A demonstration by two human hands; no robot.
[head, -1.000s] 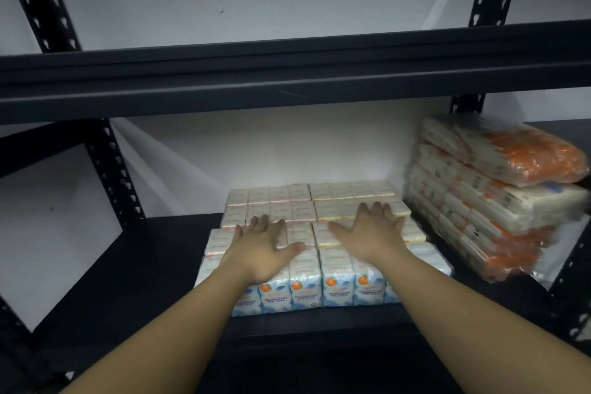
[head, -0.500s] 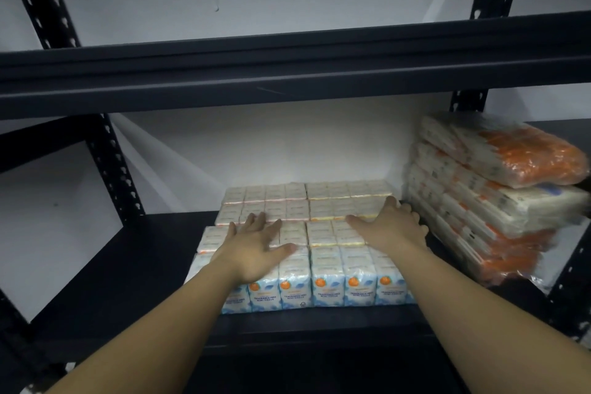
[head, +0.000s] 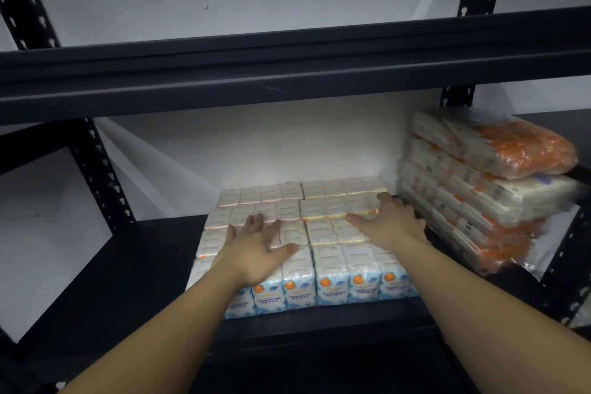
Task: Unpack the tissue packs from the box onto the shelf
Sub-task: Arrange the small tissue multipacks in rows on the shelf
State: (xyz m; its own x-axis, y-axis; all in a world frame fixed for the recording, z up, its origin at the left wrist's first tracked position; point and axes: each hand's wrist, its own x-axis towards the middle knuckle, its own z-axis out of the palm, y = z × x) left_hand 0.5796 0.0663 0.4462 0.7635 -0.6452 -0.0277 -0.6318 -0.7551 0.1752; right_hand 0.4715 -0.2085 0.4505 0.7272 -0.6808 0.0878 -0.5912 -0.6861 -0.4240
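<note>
While the tissue packs (head: 319, 233) sit in tight rows on the shelf (head: 134, 272), left hand (head: 256, 249) and right hand (head: 393, 224) rest flat on top, fingers spread, gripping nothing. Packs look light, soft, slippery-wrapped; best squeezed from the sides. Orange bundles (head: 489, 182) stacked just right.

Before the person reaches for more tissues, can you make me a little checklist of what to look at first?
1. Left hand free: ok, it lies flat and open on the tissue packs.
2. Right hand free: ok, open on the packs near their right edge.
3. Packs sit level in rows: ok, no pack sticks up.
4. Front row fully on the shelf: ok, it stands back from the edge.
5. Orange bundles stacked safely at the right: not ok, the stack leans and overhangs.
6. Box with more packs: cannot tell, it is out of view.
</note>
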